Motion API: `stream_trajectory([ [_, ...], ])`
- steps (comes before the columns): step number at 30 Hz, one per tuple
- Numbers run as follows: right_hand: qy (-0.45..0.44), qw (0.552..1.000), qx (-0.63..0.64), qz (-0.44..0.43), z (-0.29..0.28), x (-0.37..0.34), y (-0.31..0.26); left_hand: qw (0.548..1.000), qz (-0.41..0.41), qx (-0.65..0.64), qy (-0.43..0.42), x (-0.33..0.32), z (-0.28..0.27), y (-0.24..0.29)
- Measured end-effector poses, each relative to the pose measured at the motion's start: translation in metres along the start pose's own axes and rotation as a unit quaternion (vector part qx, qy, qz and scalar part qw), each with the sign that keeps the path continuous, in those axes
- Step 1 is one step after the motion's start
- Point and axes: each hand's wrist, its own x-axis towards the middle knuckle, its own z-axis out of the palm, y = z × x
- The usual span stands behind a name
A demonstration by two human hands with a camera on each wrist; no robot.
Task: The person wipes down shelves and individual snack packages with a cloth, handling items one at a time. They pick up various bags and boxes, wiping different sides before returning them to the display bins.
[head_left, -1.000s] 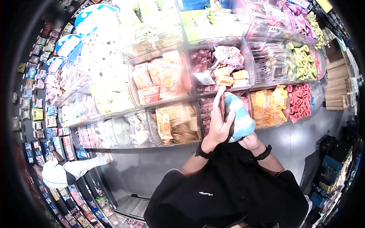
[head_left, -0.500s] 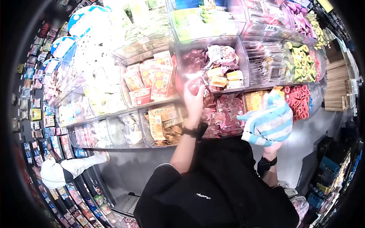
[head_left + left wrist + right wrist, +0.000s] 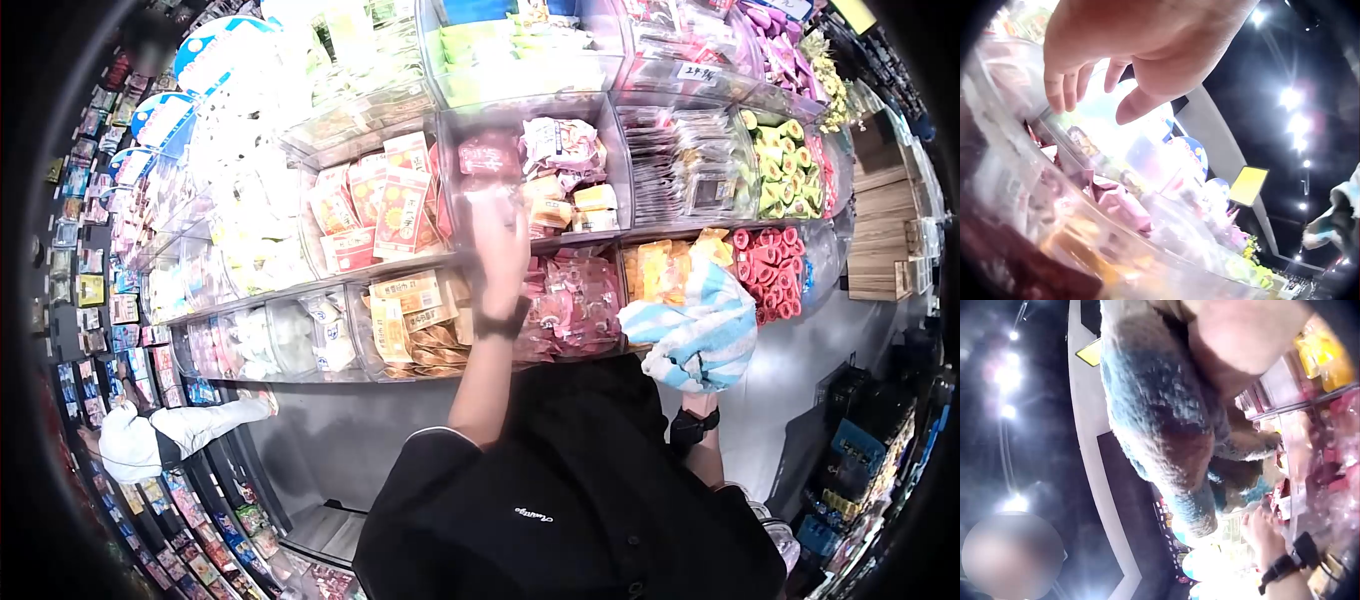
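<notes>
In the head view my left hand (image 3: 502,245), blurred, is over the front of a clear compartment with dark red packets (image 3: 488,157), a white-and-purple bag (image 3: 562,148) and small yellow-and-white packs (image 3: 594,208). The left wrist view has its fingers (image 3: 1070,90) pointing down, loosely bent and apart from the thumb, with nothing between them. A blue-and-white striped fluffy cloth (image 3: 700,325) covers most of my right hand, above the front bins at the right. Seen from the right wrist, the cloth (image 3: 1160,412) is bunched in the hand (image 3: 1235,347), its fingers largely hidden.
Clear dividers (image 3: 618,170) separate the bins. Orange-and-white packets (image 3: 403,210) are left of my left hand, pink packets (image 3: 572,305) between the hands, red ring-shaped packs (image 3: 770,265) at the right. A person in white (image 3: 135,440) is by the shelves at far left.
My left hand has let go of the dark red packet it held half a second ago. Before that, both hands were together at the cloth; my right hand has since carried it rightwards.
</notes>
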Motion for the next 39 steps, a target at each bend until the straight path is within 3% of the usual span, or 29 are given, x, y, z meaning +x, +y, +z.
stream_trajectory([
  [2, -0.011, 1.000, 0.003, 0.011, -0.004, 0.007, -0.012, 0.999, -0.004, -0.043, -0.032, -0.037, -0.003, -0.002],
  [4, -0.017, 1.000, 0.002, 0.023, -0.010, 0.014, -0.024, 0.970, -0.149, -0.121, -0.148, -0.073, -0.014, 0.030],
  [5, -0.022, 0.999, 0.001, 0.030, -0.013, 0.020, -0.032, 0.978, -0.083, -0.064, -0.183, -0.086, -0.013, 0.031],
  [8, -0.042, 0.998, 0.003, 0.052, -0.023, 0.037, -0.055, 0.958, -0.088, -0.040, -0.270, -0.133, 0.008, 0.023],
  [10, -0.056, 0.996, 0.006, 0.067, -0.035, 0.048, -0.074, 0.927, -0.201, -0.099, -0.300, -0.149, 0.024, 0.039],
  [11, -0.063, 0.995, 0.009, 0.076, -0.041, 0.054, -0.084, 0.935, -0.162, -0.087, -0.304, -0.160, 0.037, 0.029],
  [12, -0.070, 0.994, 0.010, 0.083, -0.048, 0.058, -0.094, 0.918, -0.228, -0.127, -0.300, -0.175, 0.057, 0.017],
  [14, -0.084, 0.992, 0.015, 0.098, -0.060, 0.066, -0.113, 0.951, -0.137, -0.066, -0.269, -0.186, 0.085, 0.022],
  [16, -0.096, 0.988, 0.024, 0.115, -0.074, 0.076, -0.132, 0.955, -0.138, 0.017, -0.262, -0.191, 0.112, 0.040],
  [17, -0.101, 0.987, 0.026, 0.124, -0.081, 0.080, -0.140, 0.952, -0.174, -0.060, -0.245, -0.200, 0.133, 0.031],
  [20, -0.110, 0.982, 0.033, 0.147, -0.103, 0.085, -0.162, 0.977, -0.105, 0.036, -0.180, -0.219, 0.187, 0.021],
  [21, -0.112, 0.981, 0.038, 0.155, -0.109, 0.087, -0.168, 0.968, -0.148, -0.014, -0.205, -0.217, 0.201, 0.016],
  [24, -0.122, 0.977, 0.043, 0.172, -0.122, 0.092, -0.183, 0.977, -0.177, 0.042, -0.116, -0.223, 0.238, 0.000],
  [25, -0.123, 0.975, 0.046, 0.178, -0.126, 0.093, -0.187, 0.987, -0.093, 0.135, -0.002, -0.227, 0.250, -0.004],
  [28, -0.131, 0.971, 0.051, 0.195, -0.132, 0.095, -0.195, 0.975, -0.181, 0.121, -0.052, -0.225, 0.258, -0.009],
  [32, -0.144, 0.963, 0.061, 0.218, -0.138, 0.098, -0.201, 0.976, -0.143, 0.161, -0.033, -0.224, 0.257, -0.002],
  [38, -0.173, 0.949, 0.084, 0.250, -0.148, 0.100, -0.200, 0.986, -0.140, 0.063, -0.062, -0.234, 0.235, 0.003],
  [39, -0.177, 0.947, 0.086, 0.255, -0.148, 0.101, -0.200, 0.981, -0.160, 0.081, -0.073, -0.228, 0.220, 0.039],
])
